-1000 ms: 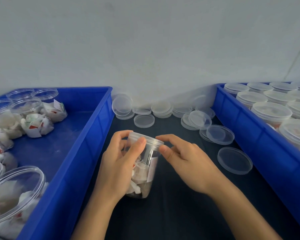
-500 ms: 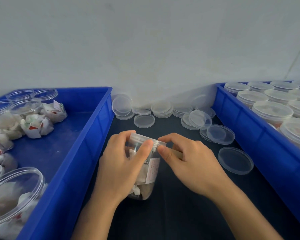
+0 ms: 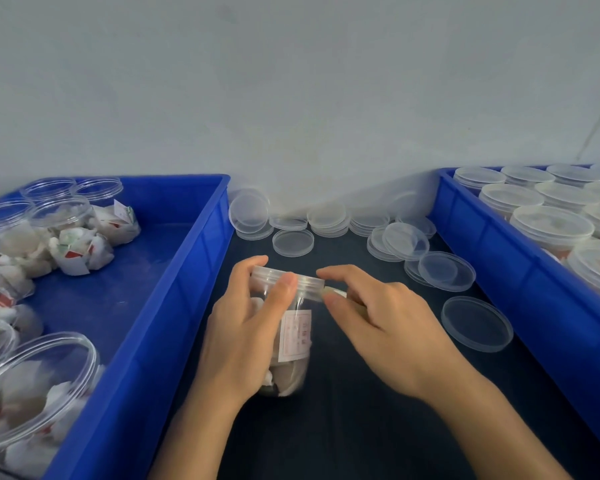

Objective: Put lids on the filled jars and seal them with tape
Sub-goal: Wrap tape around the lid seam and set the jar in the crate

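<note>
A clear plastic jar [image 3: 293,344] filled with white wrapped pieces stands on the dark table between two blue bins. It carries a white label with red print and a clear lid [image 3: 305,281] on top. My left hand [image 3: 246,330] grips the jar from the left, thumb pressed against the lid's rim. My right hand [image 3: 378,323] is at the lid's right edge, thumb and forefinger pinching a pale strip of tape [image 3: 333,291] against the rim.
The left blue bin [image 3: 174,306] holds several open filled jars [image 3: 32,382]. The right blue bin [image 3: 520,282] holds several lidded jars [image 3: 551,226]. Loose clear lids [image 3: 477,323] lie on the table behind and to the right of my hands.
The jar has turned in my hands so its label now faces me. My right hand has stayed at the lid's rim and now pinches a pale strip there.
</note>
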